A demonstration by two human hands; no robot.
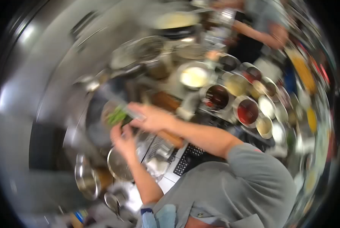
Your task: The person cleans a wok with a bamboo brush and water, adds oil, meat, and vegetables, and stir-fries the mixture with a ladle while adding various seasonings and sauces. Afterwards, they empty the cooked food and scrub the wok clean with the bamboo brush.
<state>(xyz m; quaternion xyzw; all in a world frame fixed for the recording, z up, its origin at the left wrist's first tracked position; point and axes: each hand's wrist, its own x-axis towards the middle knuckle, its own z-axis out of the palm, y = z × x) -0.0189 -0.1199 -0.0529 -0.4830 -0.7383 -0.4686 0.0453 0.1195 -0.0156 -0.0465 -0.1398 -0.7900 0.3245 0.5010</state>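
A bunch of bright green vegetables (117, 115) is at the fingertips of my left hand (123, 141), whose fingers are curled in against it. Just above and to the right, my right hand (151, 117) is closed around a long grey metal utensil (121, 103); its far end is smeared by motion, so I cannot tell its kind. Both hands are over a large dark wok (94, 121). Something brownish lies in the wok beside the greens, too blurred to name.
Several round containers of sauces and seasonings stand at the right, one with red sauce (248, 111). A white bowl (194, 77) is farther back. Metal pots (87, 178) stand at the lower left. A co-worker (259, 34) in grey is at the top right.
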